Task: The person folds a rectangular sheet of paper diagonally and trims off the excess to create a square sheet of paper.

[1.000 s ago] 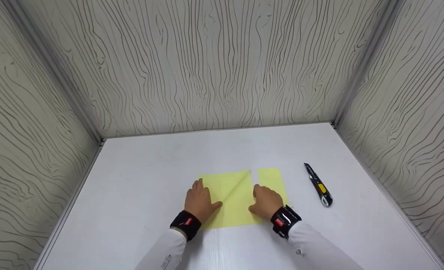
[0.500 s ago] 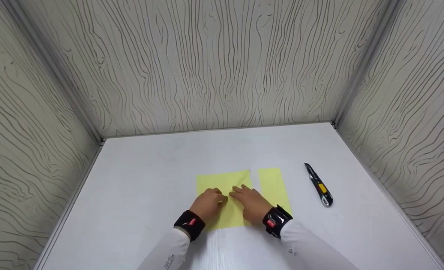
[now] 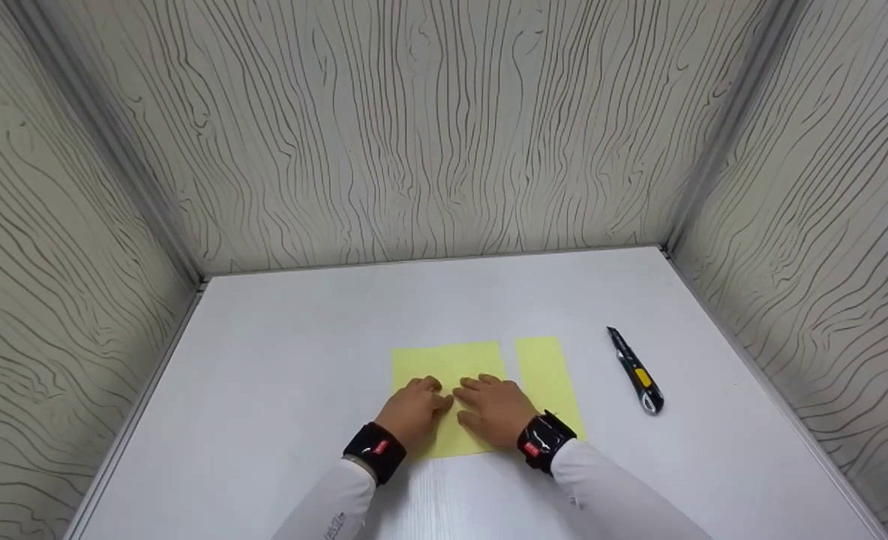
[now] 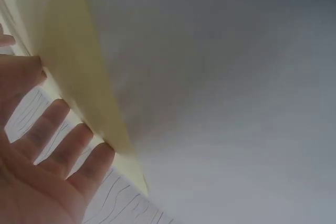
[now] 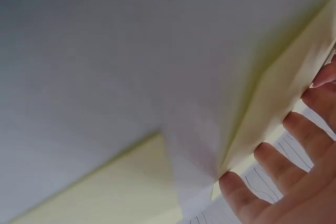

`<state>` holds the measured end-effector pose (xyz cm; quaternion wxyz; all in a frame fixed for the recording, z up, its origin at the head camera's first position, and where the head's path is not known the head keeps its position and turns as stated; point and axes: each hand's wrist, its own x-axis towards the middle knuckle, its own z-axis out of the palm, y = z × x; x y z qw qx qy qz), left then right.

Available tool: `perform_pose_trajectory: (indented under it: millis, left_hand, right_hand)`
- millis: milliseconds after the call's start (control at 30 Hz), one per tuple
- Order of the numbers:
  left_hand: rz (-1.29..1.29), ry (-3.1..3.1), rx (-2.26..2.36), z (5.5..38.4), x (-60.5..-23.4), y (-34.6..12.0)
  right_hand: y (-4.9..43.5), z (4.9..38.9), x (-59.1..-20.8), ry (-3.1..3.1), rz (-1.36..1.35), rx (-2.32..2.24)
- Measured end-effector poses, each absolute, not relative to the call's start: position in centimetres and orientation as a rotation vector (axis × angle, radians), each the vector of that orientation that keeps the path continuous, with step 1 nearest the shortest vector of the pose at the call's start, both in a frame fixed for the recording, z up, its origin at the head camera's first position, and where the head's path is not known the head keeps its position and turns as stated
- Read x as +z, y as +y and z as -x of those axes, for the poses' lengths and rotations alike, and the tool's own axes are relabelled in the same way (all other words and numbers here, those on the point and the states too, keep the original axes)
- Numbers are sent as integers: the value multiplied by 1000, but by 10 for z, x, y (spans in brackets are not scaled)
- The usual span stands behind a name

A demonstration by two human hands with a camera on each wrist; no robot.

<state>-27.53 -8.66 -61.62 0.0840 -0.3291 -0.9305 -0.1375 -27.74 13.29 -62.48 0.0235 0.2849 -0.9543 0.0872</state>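
A square sheet of yellow paper (image 3: 444,360) lies on the white table, partly covered by both hands. My left hand (image 3: 412,412) rests on its left half; in the left wrist view the fingertips (image 4: 105,153) touch the paper. My right hand (image 3: 498,412) rests on the sheet's right half with the fingers (image 5: 273,161) extended and their tips on the paper. Both hands' fingers nearly meet at the middle of the sheet. A narrow yellow paper strip (image 3: 545,367) lies just right of the square, a thin gap between them, its near end close to the right wrist.
A black utility knife (image 3: 635,371) with a yellow slider lies on the table (image 3: 301,337) to the right of the paper, its tip pointing away. Wood-patterned panels (image 3: 414,135) enclose the table at the back and both sides.
The right hand has moved left from the sheet's right edge towards the middle; the left hand has shifted slightly right. The diagonal ridge at the sheet's far right corner no longer shows.
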Motion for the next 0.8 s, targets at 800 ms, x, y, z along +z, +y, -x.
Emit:
perform_pose_trajectory:
  millis: [800]
  left_hand:
    - [1156,-3040,-205,239,-592,-150]
  right_hand:
    - [137,312,-627,-3115,-620,274]
